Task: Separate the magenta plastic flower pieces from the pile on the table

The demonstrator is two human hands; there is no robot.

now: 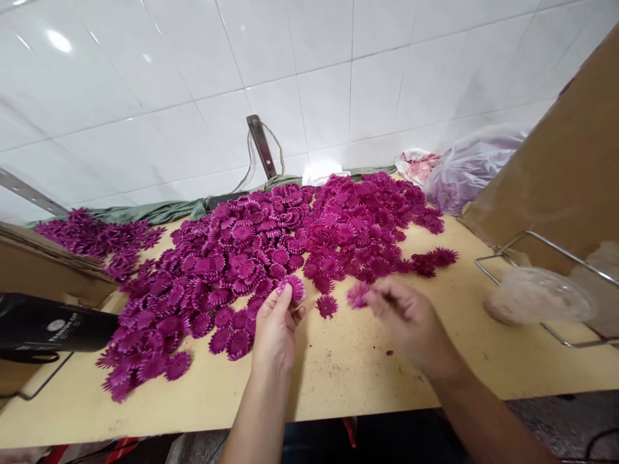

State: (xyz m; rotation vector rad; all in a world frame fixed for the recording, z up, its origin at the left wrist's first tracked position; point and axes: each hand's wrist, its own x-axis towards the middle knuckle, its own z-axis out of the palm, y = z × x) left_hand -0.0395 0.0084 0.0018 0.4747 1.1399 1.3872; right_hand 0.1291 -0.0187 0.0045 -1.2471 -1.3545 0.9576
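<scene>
My left hand [276, 328] pinches a round purple flower piece [294, 290] between thumb and fingers, held up over the table. To the right, my right hand [403, 316] grips another purple flower piece [356, 295] by its edge; that piece is blurred by motion. The two held pieces are apart. A single loose flower piece [327, 306] lies on the table between my hands. Behind them spreads a large heap of disc-shaped flower pieces [232, 251], and beside it a heap of more open-petalled pieces [358, 219].
A smaller heap of spiky purple pieces [91, 238] sits at the back left. A black cup [58, 322] lies at the left edge. On the right are a cardboard box [541, 148], a clear plastic container [546, 296], a metal wire frame [575, 254] and a plastic bag [467, 171].
</scene>
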